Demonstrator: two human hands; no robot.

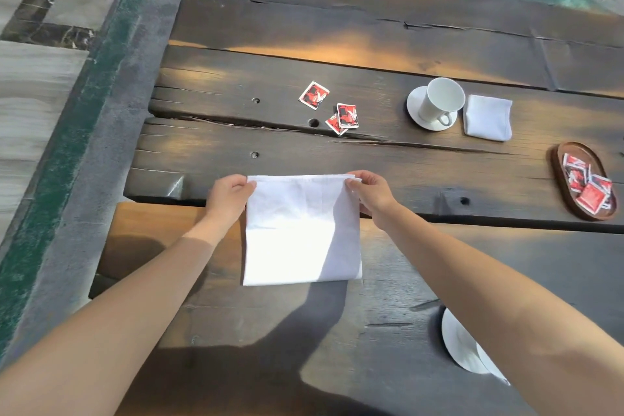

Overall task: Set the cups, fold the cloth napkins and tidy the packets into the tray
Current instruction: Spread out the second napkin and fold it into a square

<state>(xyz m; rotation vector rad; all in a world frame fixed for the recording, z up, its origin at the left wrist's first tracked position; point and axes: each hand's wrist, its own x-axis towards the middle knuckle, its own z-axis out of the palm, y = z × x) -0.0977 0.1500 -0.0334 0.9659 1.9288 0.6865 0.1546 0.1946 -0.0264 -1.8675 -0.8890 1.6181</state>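
Observation:
A white cloth napkin (300, 233) lies flat on the dark wooden table (337, 44) in front of me. My left hand (229, 196) pinches its far left corner and my right hand (371, 192) pinches its far right corner. Three red packets lie loose beyond it: one packet (314, 95) alone, and two overlapping packets (344, 118). A white cup (439, 101) stands on a saucer (413, 108) at the right, with a folded napkin (488, 116) beside it. An oval wooden tray (560, 176) at the far right holds several red packets (589, 187).
A second white saucer (462, 344) sits near me, partly hidden under my right forearm. The table's left edge drops to a stone and green-tiled floor (67, 111). A gap runs between the planks just past the napkin.

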